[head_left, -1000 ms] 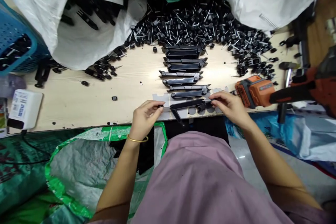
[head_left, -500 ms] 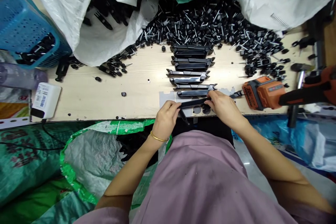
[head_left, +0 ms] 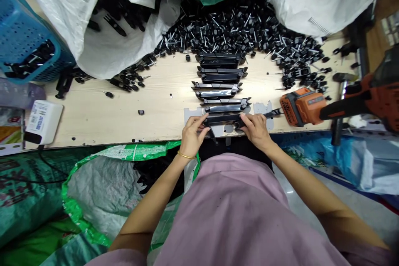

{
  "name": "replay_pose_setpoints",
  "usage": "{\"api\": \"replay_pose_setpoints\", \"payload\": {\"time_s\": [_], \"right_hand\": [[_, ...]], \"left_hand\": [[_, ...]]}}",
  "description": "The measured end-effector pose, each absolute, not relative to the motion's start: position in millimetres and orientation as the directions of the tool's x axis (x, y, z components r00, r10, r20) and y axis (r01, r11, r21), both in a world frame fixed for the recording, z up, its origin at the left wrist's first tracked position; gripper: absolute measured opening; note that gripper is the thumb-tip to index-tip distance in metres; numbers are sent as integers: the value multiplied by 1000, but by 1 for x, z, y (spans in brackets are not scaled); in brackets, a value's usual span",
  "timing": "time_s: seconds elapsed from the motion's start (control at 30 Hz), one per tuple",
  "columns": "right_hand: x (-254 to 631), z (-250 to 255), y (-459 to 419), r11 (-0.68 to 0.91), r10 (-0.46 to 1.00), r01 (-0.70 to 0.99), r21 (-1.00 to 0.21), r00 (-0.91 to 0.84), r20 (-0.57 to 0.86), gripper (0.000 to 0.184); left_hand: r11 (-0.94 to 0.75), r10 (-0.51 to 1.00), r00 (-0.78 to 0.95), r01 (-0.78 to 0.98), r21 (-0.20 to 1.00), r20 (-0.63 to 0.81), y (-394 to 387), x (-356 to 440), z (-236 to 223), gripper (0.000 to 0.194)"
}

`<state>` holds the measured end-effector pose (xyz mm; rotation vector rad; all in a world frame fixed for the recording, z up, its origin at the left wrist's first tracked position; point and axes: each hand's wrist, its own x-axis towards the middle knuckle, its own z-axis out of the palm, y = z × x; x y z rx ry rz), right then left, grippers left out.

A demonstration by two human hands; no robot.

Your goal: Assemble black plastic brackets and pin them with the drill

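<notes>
At the centre of the frame, my left hand (head_left: 192, 136) and right hand (head_left: 257, 131) pinch opposite ends of a black bar (head_left: 223, 119), just below a column of similar black parts (head_left: 222, 77); the exact fingerholds are hard to make out. An orange power tool (head_left: 304, 107) lies at right.

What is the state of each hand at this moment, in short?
Left hand: closed, pinching the left end of a black bar.
Right hand: closed, pinching the same bar's right end.
</notes>
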<state>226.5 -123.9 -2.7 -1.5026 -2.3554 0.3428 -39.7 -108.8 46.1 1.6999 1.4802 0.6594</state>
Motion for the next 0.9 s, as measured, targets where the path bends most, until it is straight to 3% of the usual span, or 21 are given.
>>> {"api": "replay_pose_setpoints", "payload": {"time_s": [0.1,0.17,0.37,0.57,0.77,0.9], "right_hand": [[225,-4,-122,419,908,844,-336,-395,140,57],[226,-3,-121,432,902,843,-320,-410,137,55],[222,-4,-127,374,926,873,-312,-335,172,61],[221,-5,-127,348,936,888,-302,-310,167,65],[237,-2,-110,462,885,835,-298,-458,87,49],[228,1,-113,401,915,867,-295,-392,91,54]], "left_hand": [[47,990,69,647,761,-120,-124,-23,38,78],[76,994,-3,723,686,-107,-131,-13,34,90],[53,995,-2,866,497,-103,-142,2,29,69],[80,996,-53,866,493,-70,-146,9,31,65],[-24,962,142,894,448,-233,-131,-19,46,57],[105,978,-10,890,444,-209,-136,-1,45,57]]}}
